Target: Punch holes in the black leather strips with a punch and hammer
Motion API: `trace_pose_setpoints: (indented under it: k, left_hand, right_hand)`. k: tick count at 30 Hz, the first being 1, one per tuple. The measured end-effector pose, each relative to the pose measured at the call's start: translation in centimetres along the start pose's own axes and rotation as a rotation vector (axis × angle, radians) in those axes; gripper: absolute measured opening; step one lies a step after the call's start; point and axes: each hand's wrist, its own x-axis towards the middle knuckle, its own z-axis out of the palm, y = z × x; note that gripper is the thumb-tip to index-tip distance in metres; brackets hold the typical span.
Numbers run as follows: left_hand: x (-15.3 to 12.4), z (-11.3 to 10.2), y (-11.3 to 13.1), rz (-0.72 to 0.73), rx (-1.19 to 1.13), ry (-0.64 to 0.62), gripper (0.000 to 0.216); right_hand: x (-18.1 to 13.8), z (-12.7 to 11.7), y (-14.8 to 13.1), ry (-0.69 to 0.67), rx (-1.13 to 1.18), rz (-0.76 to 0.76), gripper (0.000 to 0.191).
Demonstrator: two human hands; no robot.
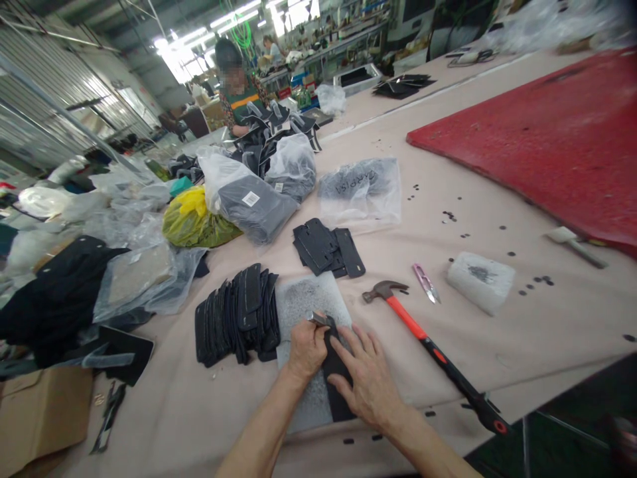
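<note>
My left hand [307,346] is closed around a short metal punch [321,318], held over the upper end of a black fabric strip [341,406]. The strip lies on a grey speckled board [304,401]. Flat on the strip and board, my right hand [368,380] spreads its fingers and presses the piece. A claw hammer [423,338] with an orange and black handle rests to the right. Just left of the board stands a row of black pieces [236,315], and beyond it lies a loose pile of similar black pieces [328,247].
Right of the hammer's head are pink thread snips [425,282] and a whitish wrapped block [481,280]. A mallet [577,245] lies near a red sheet [537,133]. Bagged goods [253,199] and a cardboard box [47,411] are leftward. A co-worker [239,93] is at the far side.
</note>
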Motion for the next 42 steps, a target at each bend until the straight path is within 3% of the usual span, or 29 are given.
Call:
trace_pose_setpoints:
  k: [4,7,10,13,15,17,20,22,24,27,29,32,35,39,42]
  left_hand:
    - [0.0,0.1,-0.2,-0.044,-0.051,-0.021,0.023]
    - [0.1,0.0,-0.2,-0.087,-0.116,-0.046,0.022]
    - [0.1,0.0,-0.3,-0.101,-0.143,-0.046,0.020]
    - [0.1,0.0,-0.4,-0.101,-0.167,-0.044,0.019]
    - [0.1,-0.1,-0.4,-0.104,-0.185,-0.045,0.020]
    - [0.1,-0.1,-0.4,-0.105,-0.193,-0.048,0.020]
    - [0.2,-0.1,-0.4,-0.084,-0.196,-0.043,0.018]
    - [0.1,-0.1,-0.4,-0.069,-0.190,-0.030,0.017]
    - [0.1,-0.1,-0.3,-0.067,-0.181,-0.020,0.015]
    - [-0.1,-0.2,-0.2,-0.062,-0.173,-0.016,0.013]
    - [-0.2,-0.2,-0.2,-0.045,-0.165,-0.005,0.011]
    - [-0.2,-0.1,-0.2,-0.029,-0.150,0.019,0.012]
    - [-0.2,0.0,-0.3,-0.012,-0.147,0.043,0.013]
    - [-0.2,0.0,-0.2,-0.003,-0.156,0.044,0.015]
    - [-0.2,-0.1,-0.2,-0.014,-0.164,0.018,0.014]
  right_hand:
    - [-0.1,-2.0,2.0,0.110,-0.005,-0.016,0.044]
    - [-0.8,-4.1,5.0,0.245,-0.157,0.141,0.037]
    - [-1.9,-5.5,8.0,0.150,-0.355,0.317,0.034]
    - [-2.5,-6.3,9.3,-0.005,-0.365,0.432,0.022]
    - [-2.4,-6.7,9.1,-0.056,-0.232,0.529,0.013]
    - [-2.0,-7.2,8.4,-0.100,0.053,0.672,0.004]
    - [-1.6,-7.3,6.9,-0.169,0.796,0.893,0.007]
    - [-1.5,-7.2,5.7,-0.189,1.164,0.973,0.010]
    - [-1.2,-7.6,4.3,-0.170,1.238,0.999,0.014]
    - [0.0,-10.7,1.4,-0.034,1.039,0.863,0.030]
    - [1.0,-14.1,-0.8,0.097,0.795,0.622,0.038]
    - [2.1,-18.1,-3.4,0.306,0.320,0.222,0.036]
    - [2.3,-18.6,-3.8,0.282,-0.037,-0.035,0.032]
    - [2.3,-18.3,-3.2,0.095,-0.264,-0.106,0.030]
    - [2.6,-19.9,-4.3,0.261,-0.202,-0.078,0.034]
